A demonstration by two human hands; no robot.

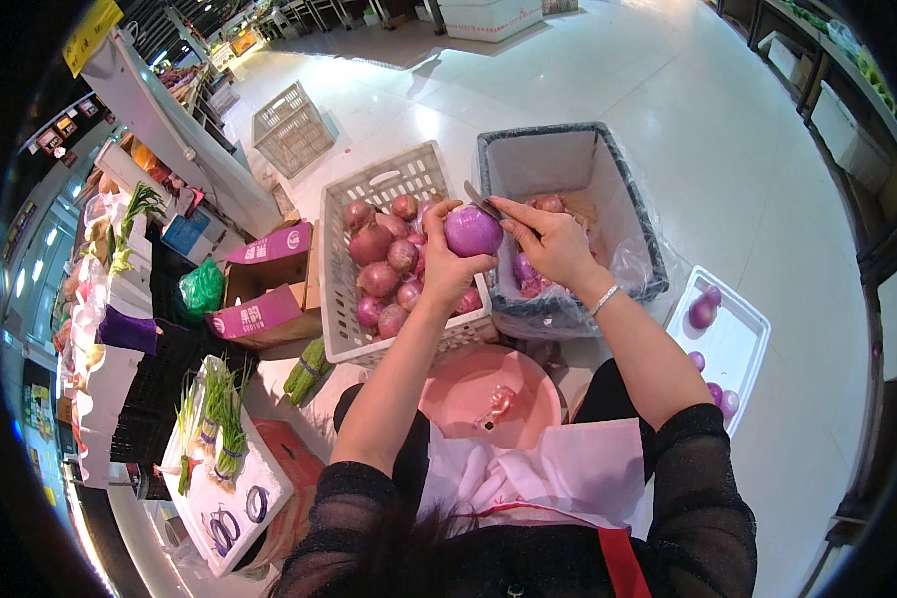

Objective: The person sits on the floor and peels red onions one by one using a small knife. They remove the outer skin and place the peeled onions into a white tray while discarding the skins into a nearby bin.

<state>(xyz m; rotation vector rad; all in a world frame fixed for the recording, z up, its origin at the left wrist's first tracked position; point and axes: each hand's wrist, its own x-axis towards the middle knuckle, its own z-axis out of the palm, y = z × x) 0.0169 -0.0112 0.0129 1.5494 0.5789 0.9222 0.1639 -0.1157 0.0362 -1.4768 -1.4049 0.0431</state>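
Note:
My left hand [448, 265] holds a smooth purple onion [473, 231] over the gap between a crate and a bin. A small knife [481, 200] is gripped in my right hand [549, 243], its blade against the onion's upper right side. Red onions [379, 278] fill much of the pale plastic crate [334, 299] on the left. Onion skins and some onions lie in the grey bin [542, 161], which is lined with clear plastic. At the right, a white tray [744, 321] bears several purple onions [703, 312].
Before my lap is a pink basin [448, 389]. Left are an open cardboard box [258, 318], bound green vegetables [306, 370] and a white foam board [258, 456] with bundled green onions [229, 430]. An empty-looking crate [293, 131] stands farther off on the tiled floor.

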